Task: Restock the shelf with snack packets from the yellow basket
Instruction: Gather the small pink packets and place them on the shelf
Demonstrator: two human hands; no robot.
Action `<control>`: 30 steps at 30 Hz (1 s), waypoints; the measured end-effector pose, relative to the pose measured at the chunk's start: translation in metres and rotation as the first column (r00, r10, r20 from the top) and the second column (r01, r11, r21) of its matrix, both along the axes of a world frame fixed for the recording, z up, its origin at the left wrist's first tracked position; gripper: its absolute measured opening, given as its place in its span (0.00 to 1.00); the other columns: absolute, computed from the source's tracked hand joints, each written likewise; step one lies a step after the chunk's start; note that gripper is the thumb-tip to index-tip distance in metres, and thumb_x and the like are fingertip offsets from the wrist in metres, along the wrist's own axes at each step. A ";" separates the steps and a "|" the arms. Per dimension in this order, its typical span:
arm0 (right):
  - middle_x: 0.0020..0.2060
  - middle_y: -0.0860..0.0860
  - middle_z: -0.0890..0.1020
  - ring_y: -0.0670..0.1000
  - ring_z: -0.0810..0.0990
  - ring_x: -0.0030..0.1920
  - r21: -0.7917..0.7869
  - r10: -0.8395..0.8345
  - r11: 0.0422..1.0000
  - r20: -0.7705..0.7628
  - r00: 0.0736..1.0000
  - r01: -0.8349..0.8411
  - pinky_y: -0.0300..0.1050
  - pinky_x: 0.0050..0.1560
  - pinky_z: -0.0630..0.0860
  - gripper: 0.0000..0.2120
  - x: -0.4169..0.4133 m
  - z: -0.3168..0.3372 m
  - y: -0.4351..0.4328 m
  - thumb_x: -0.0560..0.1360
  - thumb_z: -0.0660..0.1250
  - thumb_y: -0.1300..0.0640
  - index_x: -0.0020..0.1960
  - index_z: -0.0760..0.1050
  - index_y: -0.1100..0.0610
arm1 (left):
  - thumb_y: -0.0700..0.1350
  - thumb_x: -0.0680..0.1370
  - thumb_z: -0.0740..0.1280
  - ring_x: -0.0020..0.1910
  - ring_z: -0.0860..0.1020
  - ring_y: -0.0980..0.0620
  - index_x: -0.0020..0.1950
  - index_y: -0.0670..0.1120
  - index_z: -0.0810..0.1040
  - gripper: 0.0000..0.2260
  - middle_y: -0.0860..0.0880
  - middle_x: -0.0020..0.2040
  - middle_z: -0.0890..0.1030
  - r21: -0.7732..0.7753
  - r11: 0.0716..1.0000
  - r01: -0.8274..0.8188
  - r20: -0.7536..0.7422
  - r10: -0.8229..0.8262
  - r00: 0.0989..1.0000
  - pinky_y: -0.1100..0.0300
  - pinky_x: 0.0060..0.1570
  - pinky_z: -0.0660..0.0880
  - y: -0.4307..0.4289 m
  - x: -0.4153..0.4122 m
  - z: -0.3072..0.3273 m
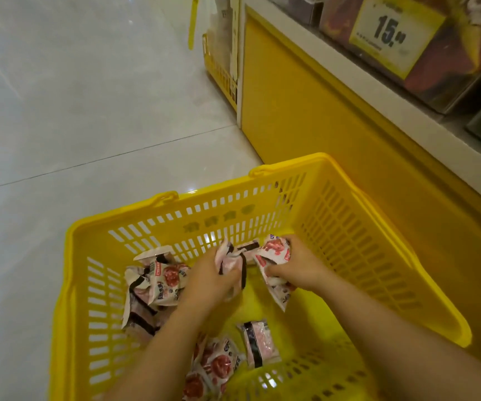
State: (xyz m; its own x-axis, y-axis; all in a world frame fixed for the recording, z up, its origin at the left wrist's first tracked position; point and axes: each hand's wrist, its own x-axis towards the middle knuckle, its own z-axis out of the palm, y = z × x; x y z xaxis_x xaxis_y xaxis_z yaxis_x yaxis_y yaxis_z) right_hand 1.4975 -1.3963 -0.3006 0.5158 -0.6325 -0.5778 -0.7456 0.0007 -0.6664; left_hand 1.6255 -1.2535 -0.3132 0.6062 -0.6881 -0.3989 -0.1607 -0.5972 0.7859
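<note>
Head view: L hand (213, 280), R hand (300, 270) grip pkts (275, 250); tag (392, 30) reads 15.

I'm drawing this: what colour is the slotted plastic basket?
The slotted plastic basket is bright yellow, clearest in the head view.

The yellow basket (204, 215) sits on the tiled floor (88, 111).

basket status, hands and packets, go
Left hand grips packets, right hand grips another packet, both inside basket. Loose packets lie on its floor. Shelf at right, no obstruction seen.
</note>
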 end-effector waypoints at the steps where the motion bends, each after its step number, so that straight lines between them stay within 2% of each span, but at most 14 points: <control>1: 0.56 0.52 0.77 0.54 0.78 0.55 0.004 0.054 0.999 -0.064 0.997 -0.054 0.47 0.49 0.76 0.36 -0.001 -0.007 -0.003 0.68 0.75 0.58 0.70 0.60 0.54 | 0.52 0.78 0.67 0.64 0.74 0.50 0.74 0.52 0.65 0.26 0.53 0.68 0.73 0.048 0.997 0.068 0.162 -0.075 0.984 0.57 0.56 0.72 0.000 0.000 -0.008; 4: 0.60 0.56 0.75 0.57 0.76 0.58 0.025 0.144 0.990 -0.196 0.970 -0.142 0.50 0.51 0.77 0.38 -0.002 -0.026 -0.009 0.67 0.75 0.59 0.71 0.58 0.55 | 0.55 0.78 0.65 0.61 0.74 0.47 0.75 0.54 0.62 0.26 0.49 0.69 0.68 0.247 0.956 0.156 0.420 -0.251 0.872 0.58 0.49 0.71 0.001 0.003 -0.026; 7: 0.63 0.58 0.74 0.58 0.75 0.60 -0.002 0.183 0.982 -0.254 0.950 -0.190 0.52 0.57 0.76 0.40 -0.002 -0.040 -0.015 0.68 0.75 0.58 0.73 0.56 0.56 | 0.53 0.79 0.63 0.56 0.75 0.49 0.76 0.55 0.57 0.27 0.49 0.70 0.66 0.377 0.891 0.254 0.525 -0.431 0.734 0.60 0.43 0.69 0.001 0.003 -0.041; 9: 0.65 0.59 0.73 0.60 0.75 0.63 -0.022 0.227 0.970 -0.276 0.934 -0.242 0.53 0.61 0.74 0.42 -0.004 -0.047 -0.020 0.69 0.75 0.58 0.74 0.54 0.57 | 0.56 0.79 0.62 0.60 0.74 0.47 0.77 0.56 0.53 0.30 0.49 0.73 0.63 0.440 0.821 0.364 0.474 -0.557 0.682 0.56 0.51 0.73 0.003 0.002 -0.051; 11: 0.65 0.59 0.74 0.59 0.75 0.63 0.015 0.293 0.953 -0.297 0.909 -0.302 0.55 0.62 0.74 0.46 -0.008 -0.050 -0.027 0.67 0.77 0.59 0.75 0.52 0.56 | 0.65 0.75 0.62 0.69 0.66 0.45 0.78 0.57 0.49 0.36 0.49 0.77 0.57 0.476 0.730 0.491 0.338 -0.667 0.664 0.48 0.66 0.67 0.007 0.002 -0.063; 13: 0.63 0.56 0.75 0.57 0.76 0.60 0.101 0.323 0.946 -0.266 0.908 -0.307 0.53 0.61 0.76 0.50 -0.011 -0.050 -0.034 0.65 0.79 0.57 0.76 0.50 0.55 | 0.69 0.73 0.62 0.74 0.60 0.46 0.78 0.58 0.52 0.38 0.50 0.78 0.55 0.425 0.727 0.540 0.209 -0.659 0.723 0.47 0.71 0.62 0.009 0.004 -0.064; 16: 0.56 0.51 0.75 0.49 0.79 0.49 0.161 0.223 0.967 -0.173 0.959 -0.196 0.43 0.47 0.79 0.46 -0.013 -0.049 -0.038 0.67 0.77 0.49 0.75 0.54 0.55 | 0.57 0.78 0.65 0.66 0.69 0.51 0.74 0.55 0.65 0.25 0.49 0.71 0.68 0.236 0.874 0.424 0.146 -0.463 0.874 0.56 0.65 0.68 0.008 0.013 -0.063; 18: 0.48 0.49 0.75 0.43 0.77 0.38 0.119 0.169 0.981 -0.174 0.970 -0.150 0.36 0.33 0.75 0.38 -0.010 -0.051 -0.037 0.73 0.71 0.47 0.75 0.55 0.56 | 0.52 0.77 0.68 0.62 0.72 0.53 0.73 0.54 0.66 0.25 0.49 0.67 0.71 0.247 0.874 0.419 0.144 -0.460 0.876 0.59 0.61 0.70 0.008 0.017 -0.063; 19: 0.49 0.50 0.77 0.44 0.77 0.37 0.076 0.149 0.988 -0.184 0.971 -0.137 0.37 0.31 0.74 0.35 -0.008 -0.053 -0.036 0.75 0.68 0.47 0.75 0.55 0.56 | 0.51 0.77 0.69 0.61 0.72 0.53 0.73 0.53 0.66 0.26 0.50 0.66 0.72 0.272 0.859 0.434 0.137 -0.481 0.866 0.58 0.61 0.71 0.009 0.017 -0.063; 22: 0.66 0.59 0.74 0.55 0.79 0.55 -0.049 0.099 0.993 -0.208 0.973 -0.112 0.44 0.50 0.75 0.36 -0.002 -0.059 -0.034 0.77 0.67 0.49 0.77 0.51 0.56 | 0.52 0.75 0.71 0.60 0.74 0.52 0.74 0.53 0.64 0.30 0.50 0.67 0.73 0.343 0.827 0.446 0.112 -0.507 0.855 0.55 0.60 0.73 0.008 0.012 -0.062; 24: 0.69 0.59 0.71 0.57 0.77 0.60 -0.065 0.060 0.995 -0.186 0.981 -0.073 0.47 0.56 0.74 0.38 0.003 -0.059 -0.033 0.76 0.69 0.53 0.77 0.50 0.56 | 0.52 0.74 0.72 0.61 0.75 0.51 0.74 0.53 0.64 0.30 0.51 0.68 0.73 0.366 0.814 0.451 0.115 -0.521 0.846 0.54 0.60 0.73 0.007 0.009 -0.062; 26: 0.62 0.60 0.77 0.55 0.79 0.53 -0.033 0.007 0.999 -0.146 0.989 -0.012 0.47 0.51 0.75 0.40 0.007 -0.058 -0.034 0.73 0.72 0.58 0.77 0.52 0.57 | 0.49 0.74 0.72 0.58 0.77 0.54 0.72 0.52 0.68 0.27 0.52 0.65 0.76 0.340 0.832 0.438 0.086 -0.491 0.867 0.58 0.57 0.75 0.005 0.008 -0.062; 28: 0.57 0.60 0.80 0.54 0.80 0.50 0.004 -0.054 0.999 -0.121 0.991 0.054 0.45 0.47 0.76 0.37 0.009 -0.054 -0.038 0.71 0.74 0.63 0.75 0.59 0.59 | 0.44 0.76 0.70 0.48 0.78 0.61 0.66 0.50 0.73 0.19 0.54 0.58 0.80 0.267 0.889 0.372 0.024 -0.392 0.919 0.69 0.46 0.76 0.004 0.011 -0.059; 30: 0.55 0.59 0.81 0.53 0.81 0.46 0.053 -0.107 0.992 -0.092 0.990 0.112 0.42 0.38 0.77 0.22 0.008 -0.045 -0.046 0.70 0.73 0.65 0.62 0.73 0.59 | 0.42 0.77 0.68 0.42 0.76 0.65 0.60 0.51 0.76 0.12 0.58 0.50 0.79 0.229 0.926 0.299 -0.048 -0.296 0.954 0.74 0.35 0.72 0.002 0.018 -0.055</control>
State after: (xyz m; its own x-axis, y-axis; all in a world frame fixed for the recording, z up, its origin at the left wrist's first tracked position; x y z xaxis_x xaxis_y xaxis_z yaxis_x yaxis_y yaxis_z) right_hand 1.5051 -1.4423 -0.3457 0.3901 -0.6464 -0.6558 -0.7951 0.1228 -0.5940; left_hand 1.6434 -1.2517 -0.3682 0.3817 -0.7242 -0.5743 -0.3505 -0.6884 0.6351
